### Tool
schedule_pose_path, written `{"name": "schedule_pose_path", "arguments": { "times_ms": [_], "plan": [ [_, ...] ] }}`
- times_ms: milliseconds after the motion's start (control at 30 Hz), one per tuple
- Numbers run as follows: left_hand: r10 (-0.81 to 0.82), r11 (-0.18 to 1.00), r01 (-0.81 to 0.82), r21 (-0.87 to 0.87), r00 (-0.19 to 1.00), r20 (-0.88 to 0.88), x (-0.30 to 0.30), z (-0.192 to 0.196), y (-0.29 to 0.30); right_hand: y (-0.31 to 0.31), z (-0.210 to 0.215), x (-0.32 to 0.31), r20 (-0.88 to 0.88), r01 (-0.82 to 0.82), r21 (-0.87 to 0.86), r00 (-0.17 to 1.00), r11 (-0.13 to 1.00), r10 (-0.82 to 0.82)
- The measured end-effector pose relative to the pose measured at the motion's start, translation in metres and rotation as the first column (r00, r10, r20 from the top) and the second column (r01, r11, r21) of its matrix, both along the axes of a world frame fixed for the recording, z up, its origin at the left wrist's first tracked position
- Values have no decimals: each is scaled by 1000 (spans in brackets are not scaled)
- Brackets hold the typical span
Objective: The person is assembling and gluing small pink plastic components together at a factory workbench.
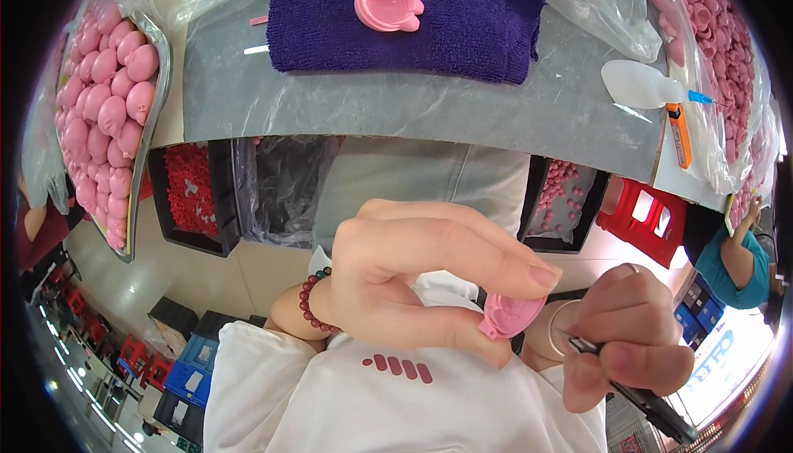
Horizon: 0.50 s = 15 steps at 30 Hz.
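Observation:
Between its thumb and fingers, my left hand [421, 275] pinches a small round pink plastic part [512, 314] in front of my white shirt. My right hand [628, 337] is closed around a slim dark knife-like tool [648, 407] with a short metal tip. That tip points toward the pink part and is apart from it; the exact kind of tool is not clear. On a folded purple towel [330, 44] at the far side of the table lies another pink part [387, 4], round and hollow with small bumps at one side.
A tray of pink rounded pieces [107, 98] stands at the left. Pink parts in plastic bags [710, 32] crowd the right, near a white scoop-like piece [632, 84] and an orange cutter [679, 135]. Below the grey tabletop [413, 110] are black bins [219, 205] and a red stool [644, 213].

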<state>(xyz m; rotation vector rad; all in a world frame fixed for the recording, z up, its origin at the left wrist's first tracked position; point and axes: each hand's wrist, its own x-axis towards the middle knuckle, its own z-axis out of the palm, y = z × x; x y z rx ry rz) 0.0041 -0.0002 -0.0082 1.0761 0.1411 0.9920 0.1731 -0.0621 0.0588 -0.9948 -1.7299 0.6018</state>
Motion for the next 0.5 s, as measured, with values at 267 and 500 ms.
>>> {"name": "schedule_pose_path", "arguments": {
  "times_ms": [267,500],
  "plan": [
    [-44,998,44,-54,999,4,0,-1,0,7,-2,-5,-63,13,-45,998,999,-16],
    [-62,997,61,-48,998,-10,1,-1,2,6,-1,-5,-95,6,-53,995,999,-11]
  ]
}}
